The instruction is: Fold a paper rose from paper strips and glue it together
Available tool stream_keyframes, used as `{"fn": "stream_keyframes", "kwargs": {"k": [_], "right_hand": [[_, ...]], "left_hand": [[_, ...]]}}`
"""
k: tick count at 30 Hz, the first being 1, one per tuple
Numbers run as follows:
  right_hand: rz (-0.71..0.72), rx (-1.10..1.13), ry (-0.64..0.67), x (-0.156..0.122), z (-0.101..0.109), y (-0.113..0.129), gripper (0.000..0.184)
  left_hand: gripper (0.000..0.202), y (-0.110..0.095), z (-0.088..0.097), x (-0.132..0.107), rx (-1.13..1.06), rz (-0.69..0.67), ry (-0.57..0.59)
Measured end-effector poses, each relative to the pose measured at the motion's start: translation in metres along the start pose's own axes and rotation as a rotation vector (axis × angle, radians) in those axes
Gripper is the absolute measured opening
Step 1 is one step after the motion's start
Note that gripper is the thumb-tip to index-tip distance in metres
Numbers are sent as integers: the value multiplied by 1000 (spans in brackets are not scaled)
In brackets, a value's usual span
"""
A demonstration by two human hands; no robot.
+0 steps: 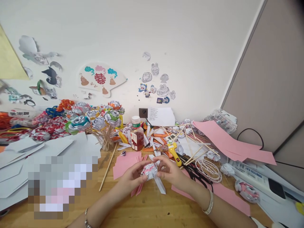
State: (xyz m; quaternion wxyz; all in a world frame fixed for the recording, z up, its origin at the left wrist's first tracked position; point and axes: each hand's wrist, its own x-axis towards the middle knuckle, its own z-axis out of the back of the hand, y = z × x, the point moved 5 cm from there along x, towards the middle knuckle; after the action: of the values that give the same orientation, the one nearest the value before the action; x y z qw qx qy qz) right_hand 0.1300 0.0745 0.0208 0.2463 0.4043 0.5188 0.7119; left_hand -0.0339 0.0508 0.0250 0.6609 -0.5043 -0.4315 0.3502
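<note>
Between my two hands is a white and pink paper flower (150, 171), held just above the wooden table. My left hand (135, 174) curls round its left side, thumb underneath and fingers over the top. At its right edge, my right hand (169, 170) has thumb and fingertips closed in, touching the petals or a strip there. A folded white paper strip (160, 184) slants down below the flower. Pink paper sheets (124, 163) lie behind my left hand, with narrow pink strips under it. To the left rests a thin wooden stick (108, 167).
A bottle of reddish liquid (136, 136) stands behind my hands. A yellow glue gun (175, 154) lies beside black cords and a bead string (209, 171). Finished paper flowers (99, 118) on sticks crowd the back left. White sheets (59, 147) cover the left; another paper flower (247, 191) sits right.
</note>
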Motion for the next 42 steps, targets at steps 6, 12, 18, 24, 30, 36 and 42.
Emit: {"fn": "stream_keyframes", "kwargs": {"k": [6, 12, 18, 24, 30, 36, 42], "right_hand": [[-54, 111, 61, 0, -5, 1, 45], [-85, 108, 50, 0, -5, -2, 44], [-102, 84, 42, -1, -5, -5, 46], [-108, 70, 40, -3, -5, -7, 44], [-97, 15, 29, -3, -5, -7, 43], [-80, 6, 17, -5, -7, -6, 37], [-78, -36, 12, -4, -8, -4, 36]], "left_hand": [[48, 2, -2, 0, 8, 23, -7], [47, 0, -4, 0, -2, 61, -17], [47, 0, -5, 0, 3, 62, -28], [46, 0, -5, -1, 11, 67, -35], [48, 2, -6, -3, 77, 75, -60], [46, 3, -7, -5, 232, 37, -65], [42, -2, -7, -4, 305, -1, -100]]}}
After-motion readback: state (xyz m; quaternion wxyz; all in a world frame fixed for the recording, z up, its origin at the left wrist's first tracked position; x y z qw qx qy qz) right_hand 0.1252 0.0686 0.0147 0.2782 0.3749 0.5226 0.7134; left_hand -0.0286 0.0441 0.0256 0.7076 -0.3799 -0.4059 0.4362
